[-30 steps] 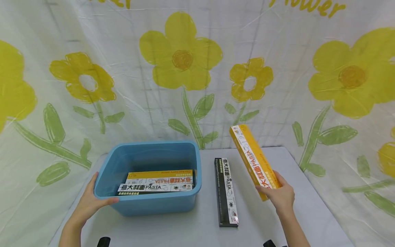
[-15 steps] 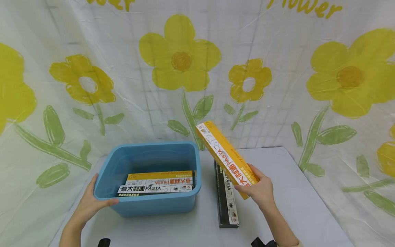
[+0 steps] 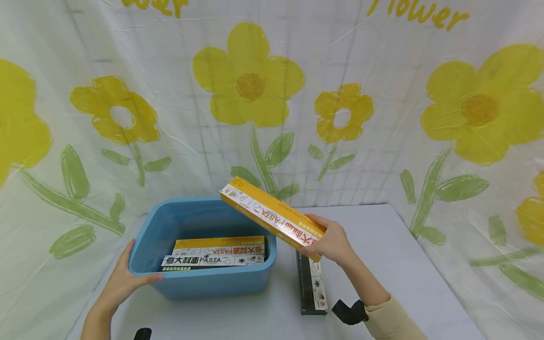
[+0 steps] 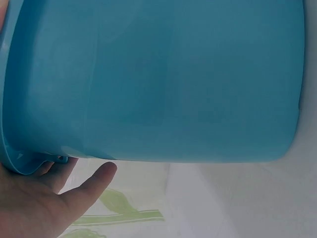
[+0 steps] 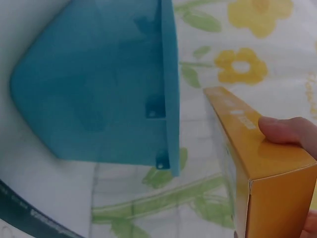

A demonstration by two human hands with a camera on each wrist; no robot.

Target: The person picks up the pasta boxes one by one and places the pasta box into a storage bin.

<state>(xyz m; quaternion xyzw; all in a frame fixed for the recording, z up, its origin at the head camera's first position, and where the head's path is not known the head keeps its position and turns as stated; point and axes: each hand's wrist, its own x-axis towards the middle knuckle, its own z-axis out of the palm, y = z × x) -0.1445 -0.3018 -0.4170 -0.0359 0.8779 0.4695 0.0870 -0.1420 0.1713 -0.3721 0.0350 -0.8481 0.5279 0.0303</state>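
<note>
Yellow pasta box [image 3: 272, 218], a long, flat-sided cardboard carton with sharp corners and printed lettering, is gripped at its near end by the right hand [image 3: 330, 243], fingers curled over the top face and thumb under. It hangs in the air, tilted, its far end over the back right corner of the blue tub [image 3: 212, 283] and its near end above the counter [image 3: 403, 264]. In the right wrist view the yellow pasta box [image 5: 257, 168] shows a smooth matte surface and a crisp folded end flap, with a fingertip [image 5: 285, 130] pressed on its upper face; the blue tub [image 5: 99, 84] appears beside it as smooth moulded plastic with a thin rim.

The left hand [image 3: 123, 278] rests against the tub's near left corner, thumb hooked over the rim and fingers relaxed along the outer wall; the left wrist view shows the left hand [image 4: 39, 203] with fingers straight under the lip of the blue tub [image 4: 163, 79].

Inside the rounded rectangular tub lie two stacked pasta boxes [image 3: 216, 252], flat on the bottom, one yellow-edged and one white and black. A black pasta box [image 3: 312, 283], slim and rectangular, lies flat on the pale smooth counter just right of the tub, partly under the right hand. A creased white sheet printed with yellow flowers [image 3: 250, 80] hangs behind.
</note>
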